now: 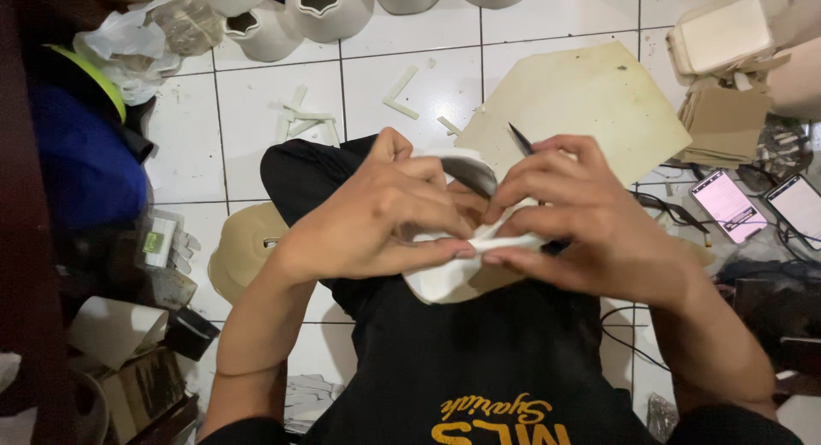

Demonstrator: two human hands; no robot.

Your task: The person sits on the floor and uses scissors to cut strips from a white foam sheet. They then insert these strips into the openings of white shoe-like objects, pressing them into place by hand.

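Note:
My left hand [376, 214] and my right hand [581, 210] meet over my lap and grip a white, rounded piece of moulded material [445, 278]. A thin white strip [505, 237] is pinched between the fingertips of both hands. A dark pointed blade [520, 139] sticks up behind my right hand's fingers, which seem to hold it. Most of the white piece is hidden under my hands. Black clothing [462, 359] lies beneath it.
A large beige board [590, 103] lies on the white tiled floor ahead. White vessels [329, 9] line the top edge, with white offcuts [304, 120] below them. Two phones [727, 206] and cables lie at the right. A tan hat-shaped form [244, 248] and clutter sit at the left.

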